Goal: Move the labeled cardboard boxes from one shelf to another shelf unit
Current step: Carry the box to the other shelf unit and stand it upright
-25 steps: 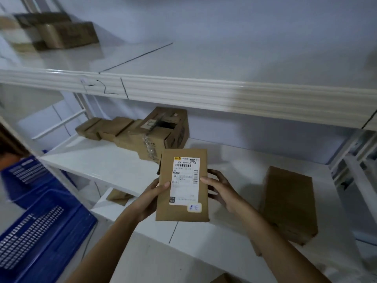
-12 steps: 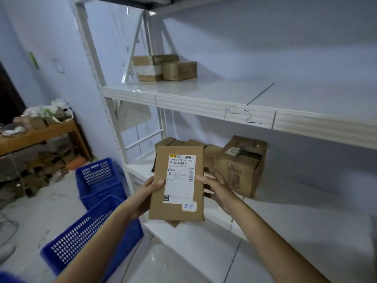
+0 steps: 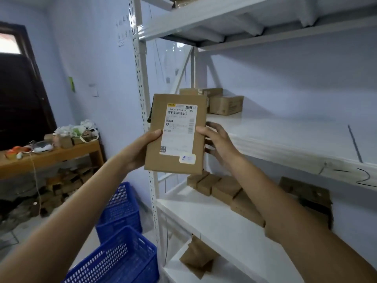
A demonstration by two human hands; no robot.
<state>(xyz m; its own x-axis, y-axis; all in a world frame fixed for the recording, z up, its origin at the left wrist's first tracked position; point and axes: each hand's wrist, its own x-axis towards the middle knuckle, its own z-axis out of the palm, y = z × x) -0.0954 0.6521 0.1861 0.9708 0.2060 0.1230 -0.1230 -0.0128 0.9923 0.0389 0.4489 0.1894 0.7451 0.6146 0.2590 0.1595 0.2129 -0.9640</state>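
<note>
1. Labeled cardboard box (image 3: pixel 175 133): centre of frame, held upright in the air in front of the white shelf unit (image 3: pixel 285 144), label side toward the camera. White shipping label with barcode on its upper right face; small white sticker near the lower right corner.
2. Shelf unit: fills the right half of frame. Middle shelf carries two brown boxes (image 3: pixel 222 102) at its far end, just behind the held box. Shelf below holds a row of small brown boxes (image 3: pixel 222 189), touching one another, lower centre.
3. Blue plastic crates (image 3: pixel 120 237): two, lower left of frame, on the floor beside the shelf post.
4. Wooden table (image 3: pixel 51 154): left of frame, cluttered with small items; too blurred to identify.
5. Left hand (image 3: pixel 140 149): clasped on the box's left edge, thumb on the front face, fingers hidden behind.
6. Right hand (image 3: pixel 218 139): clasped on the right edge, thumb on the front, fingers curled behind.
</note>
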